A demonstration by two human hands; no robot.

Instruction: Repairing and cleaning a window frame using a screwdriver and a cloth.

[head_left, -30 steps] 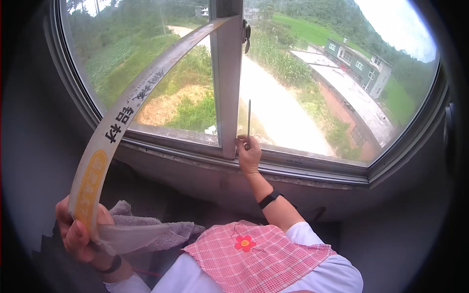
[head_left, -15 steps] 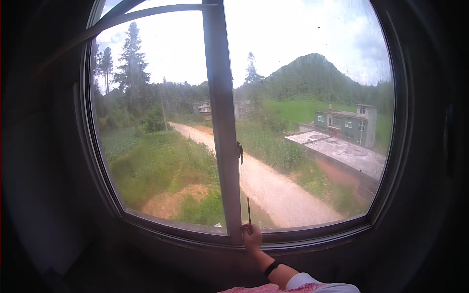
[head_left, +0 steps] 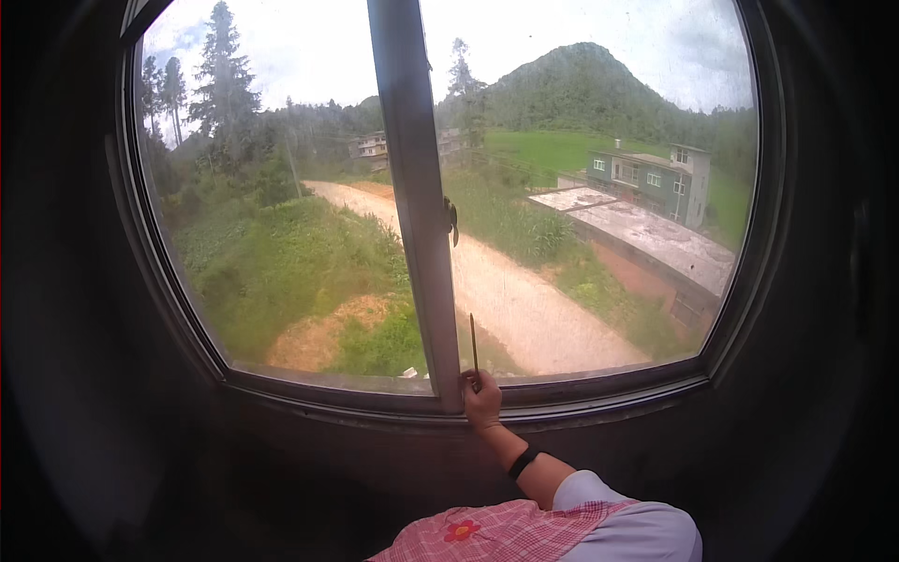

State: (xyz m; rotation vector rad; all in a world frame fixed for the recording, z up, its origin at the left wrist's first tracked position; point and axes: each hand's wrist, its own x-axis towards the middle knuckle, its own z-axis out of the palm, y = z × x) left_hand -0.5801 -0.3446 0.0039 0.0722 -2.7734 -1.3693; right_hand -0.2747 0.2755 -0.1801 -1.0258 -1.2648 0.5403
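Observation:
My right hand (head_left: 482, 401) is closed round a thin dark stick (head_left: 475, 343) that points upward and narrows to a tip. The kind of stick does not show. The hand is at the foot of the window's upright middle bar (head_left: 412, 206), just above the bottom rail. Whether the fingers touch the bar, I cannot tell. A black band (head_left: 523, 462) circles my right wrist. Higher on the same bar sits a dark window latch (head_left: 452, 223). My left hand is out of sight.
The window's bottom frame (head_left: 609, 396) runs across below the glass panes, with dark wall beneath. A pink checked apron (head_left: 506, 532) and white sleeve are at the lower edge. Through the glass appear a pale road (head_left: 534, 300), greenery, buildings and a hill.
The view has tilted down, so the window sits higher and more of the apron shows. My right hand stays at the foot of the bar, still holding the stick.

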